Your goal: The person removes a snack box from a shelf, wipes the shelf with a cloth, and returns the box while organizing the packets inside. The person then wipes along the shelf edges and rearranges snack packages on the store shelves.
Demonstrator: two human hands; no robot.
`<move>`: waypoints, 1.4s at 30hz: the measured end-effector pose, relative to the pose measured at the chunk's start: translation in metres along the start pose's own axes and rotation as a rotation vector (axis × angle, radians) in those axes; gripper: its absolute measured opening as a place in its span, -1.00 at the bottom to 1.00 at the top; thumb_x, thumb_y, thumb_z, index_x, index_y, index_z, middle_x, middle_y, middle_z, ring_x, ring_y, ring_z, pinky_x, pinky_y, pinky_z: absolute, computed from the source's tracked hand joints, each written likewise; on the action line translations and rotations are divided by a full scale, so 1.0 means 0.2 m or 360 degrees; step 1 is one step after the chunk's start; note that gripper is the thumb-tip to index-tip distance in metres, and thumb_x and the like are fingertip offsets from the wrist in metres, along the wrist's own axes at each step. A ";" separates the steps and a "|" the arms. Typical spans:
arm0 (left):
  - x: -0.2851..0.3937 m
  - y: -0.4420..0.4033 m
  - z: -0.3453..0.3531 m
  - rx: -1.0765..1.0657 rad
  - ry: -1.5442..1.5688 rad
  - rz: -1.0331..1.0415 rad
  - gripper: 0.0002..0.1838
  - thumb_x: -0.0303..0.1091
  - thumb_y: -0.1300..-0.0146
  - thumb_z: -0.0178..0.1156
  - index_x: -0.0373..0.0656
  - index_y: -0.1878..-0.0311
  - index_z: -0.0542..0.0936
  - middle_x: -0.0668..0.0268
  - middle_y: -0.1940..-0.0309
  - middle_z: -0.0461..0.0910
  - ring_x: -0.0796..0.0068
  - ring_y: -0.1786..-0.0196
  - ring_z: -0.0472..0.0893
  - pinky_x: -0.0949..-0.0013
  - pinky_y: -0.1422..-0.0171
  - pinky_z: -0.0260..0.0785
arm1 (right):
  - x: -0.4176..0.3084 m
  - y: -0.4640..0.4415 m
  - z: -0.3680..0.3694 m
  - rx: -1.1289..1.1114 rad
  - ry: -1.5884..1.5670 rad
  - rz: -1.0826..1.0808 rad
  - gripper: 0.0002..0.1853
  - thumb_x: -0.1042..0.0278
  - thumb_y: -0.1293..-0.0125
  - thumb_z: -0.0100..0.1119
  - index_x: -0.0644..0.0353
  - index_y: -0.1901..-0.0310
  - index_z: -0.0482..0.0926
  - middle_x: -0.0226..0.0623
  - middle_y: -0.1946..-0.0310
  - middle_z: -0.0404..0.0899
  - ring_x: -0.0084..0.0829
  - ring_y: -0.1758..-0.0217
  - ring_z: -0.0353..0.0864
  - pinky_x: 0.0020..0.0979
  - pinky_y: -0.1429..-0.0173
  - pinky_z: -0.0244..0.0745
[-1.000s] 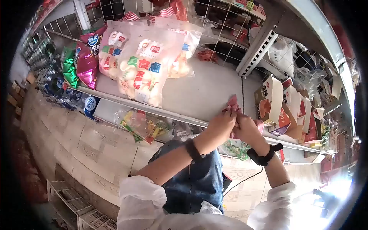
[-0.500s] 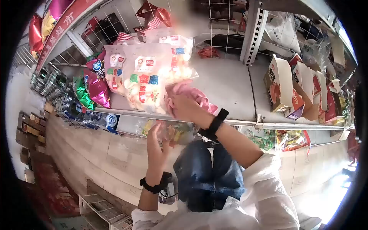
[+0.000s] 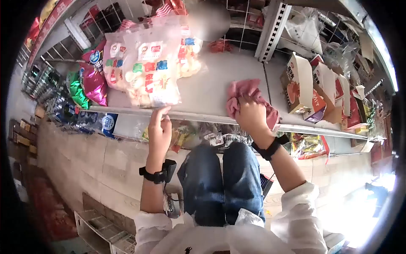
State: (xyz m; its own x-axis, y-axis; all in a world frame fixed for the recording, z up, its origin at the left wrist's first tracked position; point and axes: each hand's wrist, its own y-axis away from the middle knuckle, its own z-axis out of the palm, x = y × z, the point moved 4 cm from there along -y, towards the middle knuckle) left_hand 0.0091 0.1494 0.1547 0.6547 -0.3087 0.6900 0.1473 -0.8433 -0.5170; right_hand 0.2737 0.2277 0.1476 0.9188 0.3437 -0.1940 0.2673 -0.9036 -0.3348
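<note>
A crumpled pink cloth (image 3: 245, 88) lies bunched on the shelf board (image 3: 211, 95), and my right hand (image 3: 252, 116) presses on it with the fingers closed into its folds. Part of the cloth hangs over the shelf's front edge. My left hand (image 3: 160, 133) is at the front edge, just below a clear bag of puffed snacks (image 3: 154, 80). Its fingers are loosely bent and I see nothing in them; whether they touch the edge or the bag, I cannot tell. More snack bags (image 3: 113, 67) stand beside and behind that one.
Purple and green foil bags (image 3: 93, 84) stand at the left. Right of the metal upright (image 3: 272, 31) are several opened cartons (image 3: 299, 86). Packets (image 3: 311, 145) sit on a lower shelf. A white crate (image 3: 99, 226) is on the floor at lower left. My knees (image 3: 222, 173) are close to the shelf.
My right hand has moved the pink cloth rightward along the shelf, away from the snack bags. My left hand has risen to the shelf edge, its fingers more bent.
</note>
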 end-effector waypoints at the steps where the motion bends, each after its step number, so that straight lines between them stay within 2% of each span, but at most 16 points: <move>1: -0.03 0.05 -0.04 0.0050 -0.0049 0.0056 -0.71 -0.64 -0.22 -0.02 -0.22 0.00 0.48 0.16 0.12 0.53 0.35 0.11 0.56 0.35 0.00 0.40 | -0.05 0.02 0.01 0.0177 -0.0020 -0.0122 -0.79 0.31 0.01 0.15 0.18 0.31 0.57 -0.16 0.28 0.61 -0.14 0.35 0.64 -0.22 0.32 0.55; 7: -0.69 0.88 -0.43 0.0103 0.0354 -0.0830 -0.79 -0.38 -0.39 -0.01 -0.26 0.04 0.52 0.32 0.18 0.57 0.53 0.17 0.56 0.47 0.02 0.38 | -0.09 0.07 -0.03 0.0449 -0.0237 -0.0298 -0.80 0.33 0.10 0.13 0.08 0.35 0.58 -0.20 0.50 0.57 -0.12 0.47 0.57 -0.18 0.39 0.46; 9: -0.81 1.33 -0.63 0.0207 0.0241 -0.1523 -0.79 -0.42 -0.36 -0.03 -0.21 0.03 0.52 0.29 0.21 0.59 0.49 0.19 0.59 0.47 0.09 0.40 | -0.08 0.06 -0.04 0.0480 -0.0338 -0.0365 -0.80 0.35 0.13 0.10 0.08 0.38 0.60 -0.18 0.54 0.56 -0.09 0.48 0.57 -0.18 0.39 0.45; 13: -0.85 2.26 -0.77 0.0379 -0.0102 -0.2149 -0.75 -0.31 -0.32 0.04 -0.18 0.01 0.53 0.31 0.20 0.58 0.52 0.26 0.58 0.48 0.24 0.40 | -0.06 0.07 -0.04 0.0490 -0.0736 -0.0383 -0.73 0.44 0.20 -0.02 0.14 0.41 0.63 -0.11 0.59 0.53 -0.06 0.52 0.53 -0.32 0.37 0.48; 14: -0.89 2.52 -0.74 0.0552 0.0024 -0.2417 -0.71 -0.25 -0.29 0.08 -0.19 0.00 0.53 0.31 0.23 0.56 0.52 0.26 0.55 0.48 0.25 0.38 | -0.03 0.07 0.00 0.0502 -0.0796 -0.0328 -0.73 0.47 0.17 -0.04 0.18 0.40 0.63 -0.14 0.60 0.52 -0.17 0.56 0.53 -0.40 0.39 0.45; 16: -0.88 2.83 -0.63 0.0300 0.0256 -0.2923 -0.54 -0.12 -0.29 0.10 -0.17 -0.17 0.42 0.22 0.00 0.51 0.30 -0.05 0.52 0.19 -0.06 0.42 | 0.01 0.06 0.05 0.0376 -0.1082 -0.0259 -0.71 0.58 0.08 -0.23 0.34 0.39 0.55 -0.39 0.63 0.45 -0.64 0.58 0.35 -0.60 0.45 0.27; 18: -0.93 3.02 -0.45 0.0373 0.0435 -0.3315 -0.47 -0.09 -0.28 0.14 -0.11 -0.24 0.34 0.18 -0.07 0.45 0.23 -0.11 0.47 0.12 -0.13 0.40 | 0.04 0.05 0.06 0.0244 -0.1392 -0.0261 -0.73 0.57 0.02 -0.24 0.39 0.37 0.51 -0.41 0.52 0.45 -0.69 0.53 0.30 -0.67 0.45 0.19; 24: -1.21 3.36 -0.20 0.0359 0.1214 -0.3166 -0.42 -0.10 -0.24 0.21 -0.14 -0.24 0.30 0.11 -0.10 0.40 0.20 -0.13 0.44 0.09 -0.13 0.42 | 0.08 0.09 0.07 0.0292 -0.1576 -0.0068 -0.67 0.54 -0.10 -0.20 0.48 0.13 0.48 -0.18 0.29 0.57 -0.56 0.49 0.47 -0.55 0.39 0.39; 26: -1.21 3.33 -0.12 0.0528 0.0812 -0.3135 -0.52 -0.21 -0.21 0.26 -0.18 -0.12 0.37 0.14 0.01 0.45 0.24 0.00 0.50 0.20 0.05 0.52 | 0.03 0.10 0.05 0.0357 -0.1929 0.0013 -0.70 0.55 -0.08 -0.22 0.44 0.28 0.55 -0.36 0.65 0.49 -0.63 0.62 0.41 -0.62 0.49 0.31; 28: -1.26 3.31 -0.07 0.0702 0.0899 -0.3213 -0.68 -0.31 -0.14 0.31 -0.18 0.08 0.49 0.19 0.23 0.52 0.32 0.26 0.55 0.34 0.26 0.55 | 0.03 0.10 0.01 0.0118 -0.1800 -0.0056 -0.71 0.58 -0.14 -0.22 0.44 0.28 0.56 -0.34 0.67 0.49 -0.63 0.67 0.36 -0.60 0.55 0.26; 32: -1.34 3.21 -0.16 0.0550 0.0656 -0.3032 -0.85 -0.32 -0.22 0.15 -0.21 0.31 0.56 0.24 0.46 0.54 0.37 0.49 0.53 0.36 0.44 0.49 | 0.03 0.10 0.03 0.0351 -0.1652 -0.0014 -0.71 0.59 -0.12 -0.21 0.41 0.31 0.58 -0.34 0.63 0.51 -0.62 0.61 0.41 -0.61 0.51 0.29; 33: -1.30 3.13 -0.21 0.0634 0.0951 -0.2925 -0.83 -0.32 -0.23 0.13 -0.24 0.27 0.57 0.22 0.44 0.56 0.36 0.46 0.57 0.34 0.43 0.51 | 0.04 0.09 0.04 0.0352 -0.1741 0.0003 -0.71 0.59 -0.12 -0.20 0.41 0.30 0.59 -0.35 0.60 0.53 -0.62 0.59 0.42 -0.61 0.49 0.31; 38: -1.19 2.87 -0.46 0.0122 0.0888 -0.2624 -0.69 -0.34 -0.13 0.19 -0.31 0.10 0.53 0.19 0.28 0.59 0.31 0.33 0.62 0.31 0.25 0.56 | 0.06 0.08 0.06 0.0298 -0.1731 -0.0052 -0.71 0.60 -0.10 -0.20 0.41 0.30 0.58 -0.37 0.54 0.54 -0.63 0.53 0.44 -0.61 0.45 0.33; 39: -1.12 2.75 -0.50 -0.0045 0.0933 -0.2394 -0.66 -0.36 -0.12 0.19 -0.37 0.07 0.51 0.14 0.21 0.59 0.28 0.29 0.64 0.30 0.21 0.57 | 0.10 0.08 0.06 0.0114 -0.1622 -0.0031 -0.74 0.46 -0.11 -0.11 0.47 0.28 0.50 -0.23 0.37 0.54 -0.48 0.34 0.54 -0.54 0.24 0.48; 40: -1.02 2.60 -0.54 -0.0054 0.0926 -0.2375 -0.66 -0.36 -0.12 0.19 -0.37 0.07 0.51 0.14 0.21 0.59 0.28 0.29 0.64 0.30 0.21 0.57 | 0.05 0.09 0.03 0.0169 -0.1725 -0.0013 -0.74 0.58 -0.06 -0.16 0.37 0.33 0.57 -0.37 0.56 0.52 -0.62 0.53 0.45 -0.59 0.43 0.35; 42: -0.81 2.25 -0.62 -0.0050 0.0734 -0.2488 -0.59 -0.40 -0.08 0.23 -0.41 0.02 0.46 0.16 0.18 0.58 0.33 0.21 0.63 0.33 0.22 0.58 | 0.14 0.11 0.06 0.0122 -0.1516 -0.0162 -0.72 0.40 -0.11 -0.06 0.42 0.23 0.52 -0.29 0.37 0.55 -0.54 0.40 0.50 -0.54 0.29 0.44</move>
State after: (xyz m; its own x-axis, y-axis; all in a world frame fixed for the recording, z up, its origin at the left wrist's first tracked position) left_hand -0.1225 -0.2347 -0.1273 -0.3755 0.7146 0.5901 0.3994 -0.4498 0.7989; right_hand 0.3019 0.2202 0.1243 0.2615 0.5136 -0.8172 0.2823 -0.8503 -0.4441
